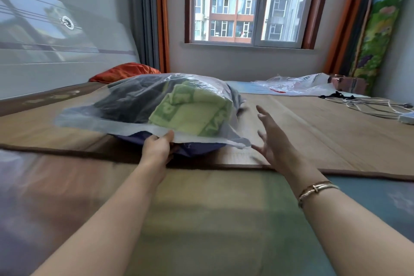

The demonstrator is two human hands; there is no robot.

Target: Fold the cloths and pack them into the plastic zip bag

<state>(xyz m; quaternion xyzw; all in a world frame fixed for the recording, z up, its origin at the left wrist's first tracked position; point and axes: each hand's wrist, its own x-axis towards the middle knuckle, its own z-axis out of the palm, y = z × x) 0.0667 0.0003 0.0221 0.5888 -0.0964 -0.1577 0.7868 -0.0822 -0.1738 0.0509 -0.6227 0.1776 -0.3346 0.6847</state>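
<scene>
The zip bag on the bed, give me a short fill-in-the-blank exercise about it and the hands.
1. The ____ hand grips the zip bag at its near edge.
2. The right hand is ____, touching nothing.
3. The towel seen through the bag is ____.
4. The bracelet sits on the ____ wrist.

Missing words: left; open; green; right
</scene>
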